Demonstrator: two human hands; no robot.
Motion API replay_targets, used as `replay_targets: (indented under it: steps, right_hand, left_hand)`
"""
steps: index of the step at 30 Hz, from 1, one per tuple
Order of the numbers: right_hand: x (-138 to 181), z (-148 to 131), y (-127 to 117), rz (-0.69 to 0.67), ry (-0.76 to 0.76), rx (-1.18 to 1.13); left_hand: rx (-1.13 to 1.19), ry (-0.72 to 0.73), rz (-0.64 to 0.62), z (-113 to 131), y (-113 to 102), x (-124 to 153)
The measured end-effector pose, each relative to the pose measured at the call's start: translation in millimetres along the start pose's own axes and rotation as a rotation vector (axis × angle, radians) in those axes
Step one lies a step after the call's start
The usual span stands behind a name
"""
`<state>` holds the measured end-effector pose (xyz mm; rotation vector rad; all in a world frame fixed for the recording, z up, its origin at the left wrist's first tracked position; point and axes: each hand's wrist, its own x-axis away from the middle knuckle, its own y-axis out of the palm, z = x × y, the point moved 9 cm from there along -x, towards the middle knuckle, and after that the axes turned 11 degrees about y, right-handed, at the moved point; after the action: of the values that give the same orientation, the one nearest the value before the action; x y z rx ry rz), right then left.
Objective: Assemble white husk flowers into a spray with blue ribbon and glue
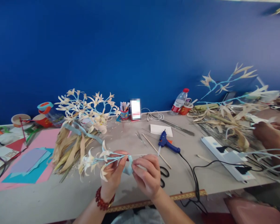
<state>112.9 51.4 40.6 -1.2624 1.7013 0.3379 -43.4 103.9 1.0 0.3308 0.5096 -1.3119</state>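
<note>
My left hand (pixel 113 172), a red bead bracelet on its wrist, is closed around the blue-wrapped stems of a small spray of pale husk flowers (pixel 89 160). The blooms point to the left. A strip of light blue tape (pixel 128 168) hangs in a loop from the stems between my hands. My right hand (pixel 148 174) is closed in a pinch at the edge of this tape. Bare wire (pixel 141 154) runs rightward from the stems, above my right fingers. Black-handled scissors (pixel 164 175) lie partly hidden behind my right hand.
A blue glue gun (pixel 166 143) rests near a white block (pixel 155 129) and a wooden stick (pixel 156 151). A finished flower bunch (pixel 83 105) stands back left above dry husks (pixel 69 149). Right are a power strip (pixel 226 158), bottle (pixel 179 101) and another person's hand (pixel 268 135).
</note>
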Motion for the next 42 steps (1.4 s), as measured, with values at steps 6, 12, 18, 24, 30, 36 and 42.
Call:
replay_targets:
  steps: [6, 12, 18, 24, 30, 36, 42]
  right_hand:
    - [-8.9, -4.2, -8.7, 0.007, -0.033, 0.045]
    - [-12.8, 1.5, -8.8, -0.049, -0.019, 0.03]
    - [-9.3, 11.2, -7.8, -0.091, 0.036, -0.074]
    - [4.4, 7.7, -5.7, -0.086, 0.018, -0.13]
    - [13.4, 37.6, -25.9, -0.207, 0.027, 0.015]
    - [-1.1, 183.8, -82.5, -0.342, 0.48, 0.659]
    - [7.7, 244.9, -69.1, -0.643, 0.487, 0.823]
  left_hand:
    - [-0.021, 0.083, -0.063, 8.5, 4.9, -2.6]
    - [-0.084, 0.226, -0.097, 18.8, 2.9, -6.3]
    - [-0.065, 0.266, -0.124, 17.9, 4.1, -5.4]
    - [-0.062, 0.299, -0.188, 18.7, 10.0, -4.2]
    - [-0.079, 0.318, -0.235, 5.3, 3.2, -9.0]
    - [-0.017, 0.128, -0.168, -23.7, -6.7, -17.2]
    - [0.053, -0.003, -0.065, -44.2, -12.9, -14.4]
